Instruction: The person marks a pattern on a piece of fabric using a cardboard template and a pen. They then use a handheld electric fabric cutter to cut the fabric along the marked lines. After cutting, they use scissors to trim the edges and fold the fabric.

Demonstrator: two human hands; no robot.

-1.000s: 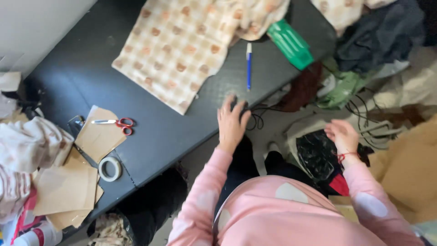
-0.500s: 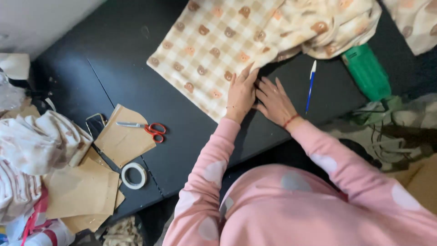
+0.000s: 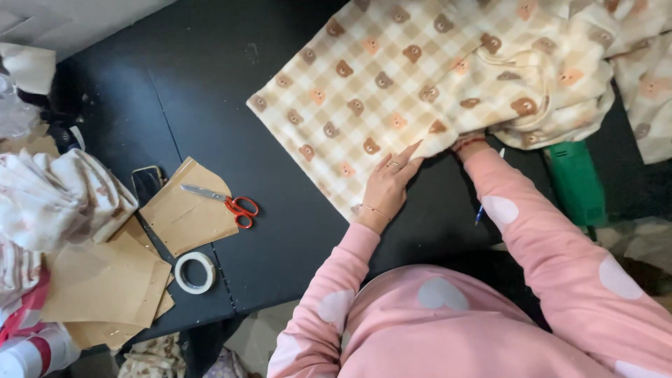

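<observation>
The checked bear-print fabric [image 3: 420, 84] lies spread on the black surface [image 3: 210, 91]; the left hand [image 3: 388, 185] presses flat on its near edge, fingers extended, pinning it; the right hand [image 3: 467, 143] is tucked beneath a fold, grip hidden; scissors [image 3: 224, 201] rest aside on brown paper pieces [image 3: 175, 217].

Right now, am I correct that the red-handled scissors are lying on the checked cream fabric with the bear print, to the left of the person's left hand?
Not quite. The head view shows the red-handled scissors lying on a brown paper pattern piece, not on the checked cream fabric with the bear print. They are indeed to the left of the left hand, which rests flat on that fabric's edge.
</observation>
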